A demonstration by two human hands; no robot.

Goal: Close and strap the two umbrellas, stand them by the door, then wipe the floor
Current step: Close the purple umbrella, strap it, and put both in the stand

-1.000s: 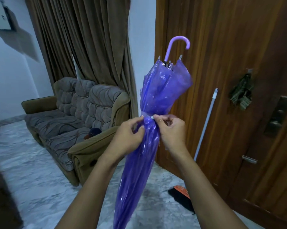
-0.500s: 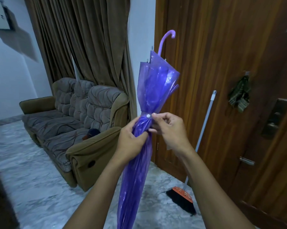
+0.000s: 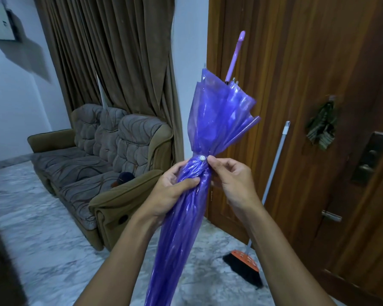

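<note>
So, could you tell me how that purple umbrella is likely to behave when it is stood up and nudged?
The purple umbrella is long and thin, so it will probably tip unless leaned. Its glossy plastic looks slippery and dents under the left hand. Above the strap the folds flare loosely, likely floppy.

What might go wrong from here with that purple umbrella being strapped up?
1. The snap on the strap may not be fully pressed; if the right hand pinching beside it lets go, the strap might pop open.
2. The canopy of the umbrella flares loosely above the strap, so folds could slip out.
3. A broom leans against the door; standing the umbrella there might knock it over.
</note>
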